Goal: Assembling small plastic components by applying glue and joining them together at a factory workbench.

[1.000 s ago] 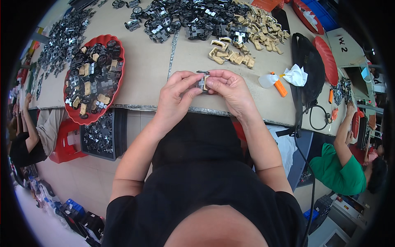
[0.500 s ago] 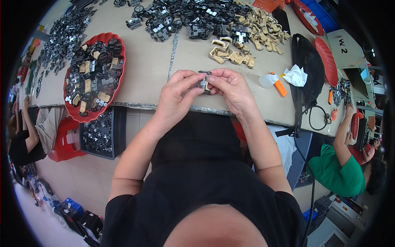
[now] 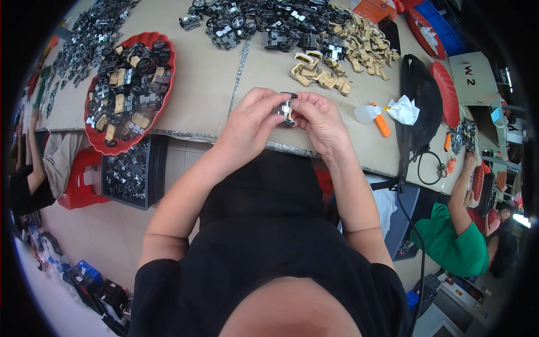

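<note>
Above the table's near edge, my left hand [image 3: 247,126] and my right hand [image 3: 324,124] pinch a small black-and-silver wheeled part [image 3: 287,109] between them. A dark disc like a wheel tops it, and a bit of tan shows along its right side. My fingertips hide much of the rest. Beyond my hands lie a heap of loose tan plastic pieces [image 3: 368,48] and a bigger pile of black and grey wheeled parts [image 3: 281,25]. To the left, a red scalloped plate [image 3: 115,150] holds wheeled parts mixed with tan pieces.
Right of my hands are a small clear bottle [image 3: 366,114], an orange tool [image 3: 383,126], a crumpled white tissue [image 3: 403,110] and a black bag [image 3: 422,101]. A dark bin [image 3: 154,174] of parts stands below the plate. A co-worker in green [image 3: 455,238] sits at right.
The held part has tilted between my fingers and shows more of its silver side. Both hands keep their pinch. The whole view has shifted slightly.
</note>
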`<state>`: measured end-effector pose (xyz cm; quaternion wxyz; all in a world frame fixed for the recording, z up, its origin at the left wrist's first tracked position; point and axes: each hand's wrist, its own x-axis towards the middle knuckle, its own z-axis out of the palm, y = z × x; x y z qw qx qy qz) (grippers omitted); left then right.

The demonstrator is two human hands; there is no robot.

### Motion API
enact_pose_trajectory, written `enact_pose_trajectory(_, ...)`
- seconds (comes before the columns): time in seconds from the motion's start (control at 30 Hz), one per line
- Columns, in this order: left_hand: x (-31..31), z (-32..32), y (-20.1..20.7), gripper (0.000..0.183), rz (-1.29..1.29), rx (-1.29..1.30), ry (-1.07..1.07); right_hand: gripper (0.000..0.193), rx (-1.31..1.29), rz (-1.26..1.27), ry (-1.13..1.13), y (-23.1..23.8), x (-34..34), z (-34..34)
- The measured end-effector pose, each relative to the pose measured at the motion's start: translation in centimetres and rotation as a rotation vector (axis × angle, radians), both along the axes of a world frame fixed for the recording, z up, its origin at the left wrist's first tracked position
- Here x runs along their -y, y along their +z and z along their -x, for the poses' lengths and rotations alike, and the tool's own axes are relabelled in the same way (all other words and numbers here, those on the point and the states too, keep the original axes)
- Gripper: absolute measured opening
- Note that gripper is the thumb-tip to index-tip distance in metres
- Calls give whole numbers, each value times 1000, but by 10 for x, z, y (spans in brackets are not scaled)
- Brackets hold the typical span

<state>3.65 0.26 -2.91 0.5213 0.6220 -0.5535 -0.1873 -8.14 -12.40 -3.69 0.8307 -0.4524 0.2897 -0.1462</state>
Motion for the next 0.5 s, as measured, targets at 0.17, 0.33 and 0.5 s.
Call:
enact_pose_trajectory(0.17,1,1,0,33,7,-33,-28,15,49,-42,4,2,0,2)
enact_pose_trajectory(0.33,1,1,-2,33,-11,-68,-21,17,43,-63,-21,2,0,1)
enact_pose_trajectory(0.5,0,2,1,34,-9,-14,7,17,66,-48,-39,0,-2,2)
